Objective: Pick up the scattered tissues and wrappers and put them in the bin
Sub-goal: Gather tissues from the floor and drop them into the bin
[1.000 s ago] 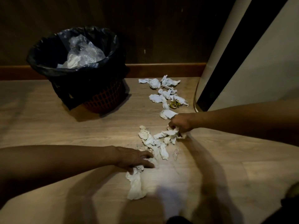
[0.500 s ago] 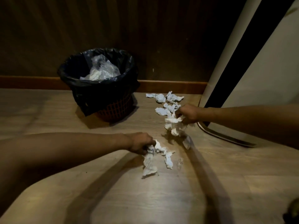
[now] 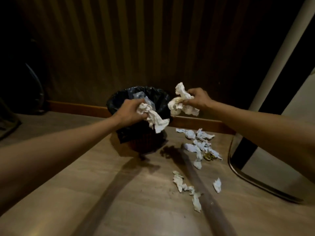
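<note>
A red mesh bin with a black liner (image 3: 157, 96) stands on the wooden floor by the skirting board. Over its mouth my left hand (image 3: 130, 111) grips a bunch of white tissues (image 3: 156, 120) that hangs down past the bin's front rim. My right hand (image 3: 196, 98) holds another wad of tissues (image 3: 179, 102) just above the bin's right rim. More crumpled tissues (image 3: 198, 142) lie on the floor right of the bin, with a small gold wrapper (image 3: 208, 157) among them. Nearer me lie a strip of tissues (image 3: 185, 187) and a single scrap (image 3: 217, 184).
Clear plastic (image 3: 141, 97) lies inside the bin. A white appliance with a dark panel and a chrome-edged base (image 3: 238, 171) stands at the right. A dark ribbed wall (image 3: 136, 48) runs behind the bin. Dim objects sit at the far left.
Both hands have lifted off the floor with tissues in them and moved up to the bin's mouth. The view has tilted up, and fewer tissues lie on the floor near me.
</note>
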